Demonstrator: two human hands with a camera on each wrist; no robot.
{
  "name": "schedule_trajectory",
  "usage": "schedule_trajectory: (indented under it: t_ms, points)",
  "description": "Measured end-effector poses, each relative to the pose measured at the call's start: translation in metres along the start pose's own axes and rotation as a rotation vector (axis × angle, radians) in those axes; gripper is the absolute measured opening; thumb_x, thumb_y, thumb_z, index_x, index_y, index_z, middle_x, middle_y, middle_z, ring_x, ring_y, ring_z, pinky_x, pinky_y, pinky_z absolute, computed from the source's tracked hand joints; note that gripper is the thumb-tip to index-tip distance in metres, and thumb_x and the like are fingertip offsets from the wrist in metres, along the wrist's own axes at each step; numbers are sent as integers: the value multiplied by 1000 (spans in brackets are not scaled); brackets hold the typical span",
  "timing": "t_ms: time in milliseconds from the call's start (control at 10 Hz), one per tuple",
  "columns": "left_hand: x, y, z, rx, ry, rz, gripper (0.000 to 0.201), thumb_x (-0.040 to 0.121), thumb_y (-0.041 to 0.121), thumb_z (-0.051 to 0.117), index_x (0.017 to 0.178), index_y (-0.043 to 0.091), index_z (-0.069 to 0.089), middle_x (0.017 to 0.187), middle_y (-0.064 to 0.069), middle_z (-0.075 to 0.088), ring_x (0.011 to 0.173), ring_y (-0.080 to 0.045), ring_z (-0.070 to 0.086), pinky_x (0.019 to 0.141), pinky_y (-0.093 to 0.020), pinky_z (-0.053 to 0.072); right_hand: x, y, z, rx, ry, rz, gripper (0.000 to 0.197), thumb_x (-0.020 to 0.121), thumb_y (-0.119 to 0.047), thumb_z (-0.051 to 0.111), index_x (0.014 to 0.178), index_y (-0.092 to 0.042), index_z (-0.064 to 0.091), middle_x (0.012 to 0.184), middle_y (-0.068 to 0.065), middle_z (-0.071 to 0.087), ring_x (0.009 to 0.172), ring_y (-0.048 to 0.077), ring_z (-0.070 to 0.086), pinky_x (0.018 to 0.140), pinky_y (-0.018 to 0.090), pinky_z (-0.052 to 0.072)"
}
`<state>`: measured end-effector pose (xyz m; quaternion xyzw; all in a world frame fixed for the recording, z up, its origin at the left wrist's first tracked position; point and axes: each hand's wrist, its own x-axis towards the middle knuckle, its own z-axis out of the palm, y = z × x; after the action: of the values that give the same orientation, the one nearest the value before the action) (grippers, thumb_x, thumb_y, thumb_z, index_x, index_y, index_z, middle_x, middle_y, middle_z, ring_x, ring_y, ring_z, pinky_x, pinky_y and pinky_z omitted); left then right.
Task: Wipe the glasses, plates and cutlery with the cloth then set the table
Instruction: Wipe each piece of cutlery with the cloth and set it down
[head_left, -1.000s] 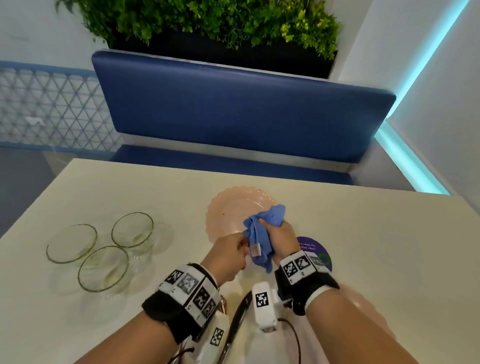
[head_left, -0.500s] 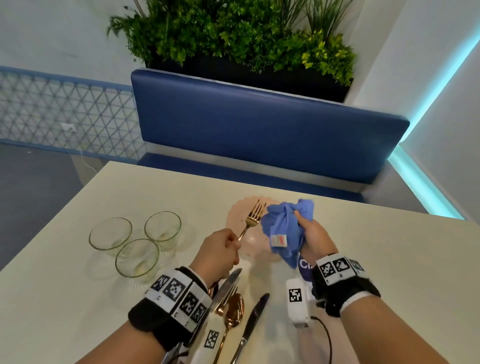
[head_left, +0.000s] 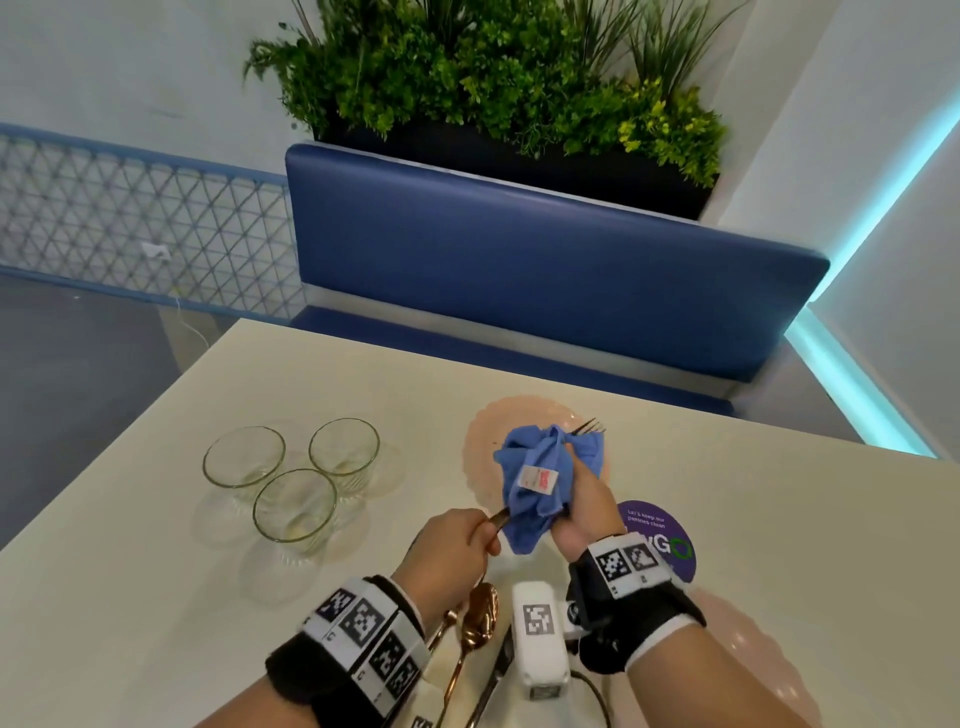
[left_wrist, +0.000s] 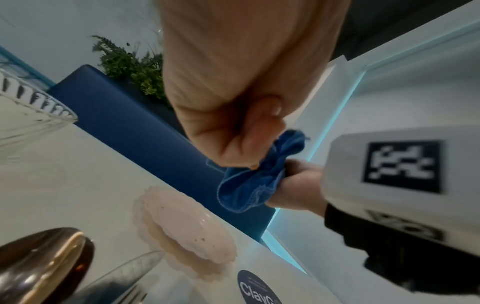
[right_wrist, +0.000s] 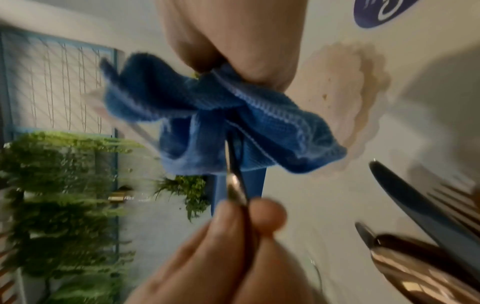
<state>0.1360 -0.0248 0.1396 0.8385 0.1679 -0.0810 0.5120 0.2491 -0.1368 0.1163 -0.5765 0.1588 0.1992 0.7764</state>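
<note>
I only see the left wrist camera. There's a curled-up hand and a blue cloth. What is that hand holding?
Observer: The left hand pinches the handle of a fork. In the head view, its tines poke out past the cloth.
Child: Who's squeezing the blue thing?
Observer: The right hand grips it, bunched around the fork's middle.
Child: What's off to the left side?
Observer: Three glasses stand together on the table, left of the pink plate.
</note>
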Motion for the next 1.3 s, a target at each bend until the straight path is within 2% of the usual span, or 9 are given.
schedule_trajectory:
  t_ms: [100,200,400,500,600,700,900,1100,1300]
  points:
    - [0,9,-6,61,10,-20,34,94,11,45,62,23,42,74,0,58,78,-29,60,64,-26,44,-18,17,18,-89,-184,89,24,95,-32,50,96,-9,57,84,8,62,72,20,61,63,31,52]
    - [-2,7,-5,-255,108,-172,32,92,-1,43,69,22,46,76,0,56,67,-16,56,75,-36,52,-30,30,27,-214,-242,55,19,94,-27,53,92,-9,58,83,9,63,75,23,62,72,36,54]
    - [20,-7,-41,-549,175,-190,52,86,-6,46,134,13,40,119,-5,50,102,-21,50,76,-32,45,-37,24,24,-493,-278,-147,24,90,-31,59,92,-10,68,91,12,74,91,30,69,88,46,54]
    - [24,2,-51,-555,141,-91,29,93,7,45,117,13,61,110,-3,59,100,-18,52,75,-27,43,-47,30,31,-611,-328,-208,28,84,-36,62,95,-11,66,95,14,72,92,31,68,88,46,54]
    - [27,-1,-41,-678,127,-83,18,93,8,50,91,5,67,88,-10,65,81,-18,59,73,-23,49,-58,37,40,-636,-386,-229,7,90,-23,60,94,-19,64,93,5,70,85,17,67,76,23,56]
    - [34,-10,-42,-806,169,-158,17,93,4,49,98,5,66,79,-3,66,76,-13,59,73,-21,49,-63,42,41,-671,-412,-197,8,90,-18,59,97,-14,63,91,4,68,78,12,62,65,12,51]
    - [43,-26,-58,-924,323,-252,27,97,7,42,77,10,59,68,-2,55,64,-10,48,54,-17,45,-63,39,27,-854,-523,-47,26,85,-24,65,101,-4,66,101,18,71,84,22,65,82,36,52]
    - [26,-48,-60,-558,375,-164,18,94,12,49,96,10,66,75,1,59,73,-12,50,61,-21,36,-41,7,-19,-893,-568,165,43,72,-36,76,106,-11,67,108,12,71,105,31,65,101,48,47]
    - [-3,-113,-33,219,102,-201,24,92,20,54,91,2,70,79,-8,63,80,-21,58,71,-24,39,-32,-24,-34,-645,-310,48,25,88,-19,63,106,-1,64,112,24,66,103,35,64,96,45,49]
